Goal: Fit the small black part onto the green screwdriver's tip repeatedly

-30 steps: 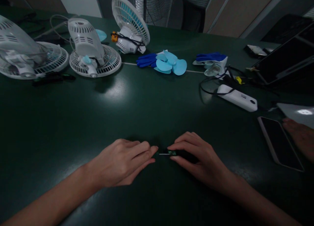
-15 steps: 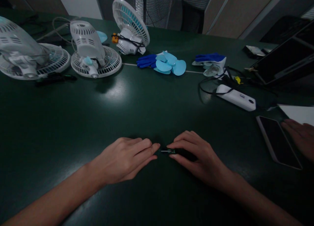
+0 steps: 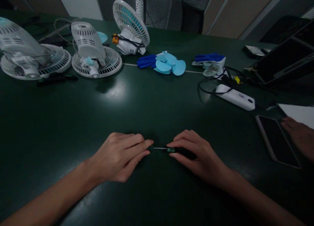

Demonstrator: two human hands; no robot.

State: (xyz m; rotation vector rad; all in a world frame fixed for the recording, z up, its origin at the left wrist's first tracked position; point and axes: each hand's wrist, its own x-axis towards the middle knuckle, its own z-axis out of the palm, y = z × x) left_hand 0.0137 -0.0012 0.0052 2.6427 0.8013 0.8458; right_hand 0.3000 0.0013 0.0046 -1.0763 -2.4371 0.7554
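My right hand [image 3: 196, 154] is closed around the dark handle of a small screwdriver [image 3: 171, 150]. The green-marked front of the handle shows between thumb and fingertips. From it a thin metal shaft points left, low over the dark green table [image 3: 137, 115]. My left hand [image 3: 127, 154] pinches around the shaft's far end, thumb below and fingers above. Shadow between those fingertips hides the end itself.
Two white fans [image 3: 89, 53] lie face down at the left, near a black tool [image 3: 57, 79]; another fan [image 3: 131, 28] stands behind. Blue fan blades [image 3: 170, 63], gloves [image 3: 212, 61], a white power strip [image 3: 235, 97] and a phone [image 3: 277, 139] lie around. Another person's hand [image 3: 298, 134] rests at right.
My left hand has drawn away to the left, and more of the bare shaft shows between the hands. The right hand stays nearly in place.
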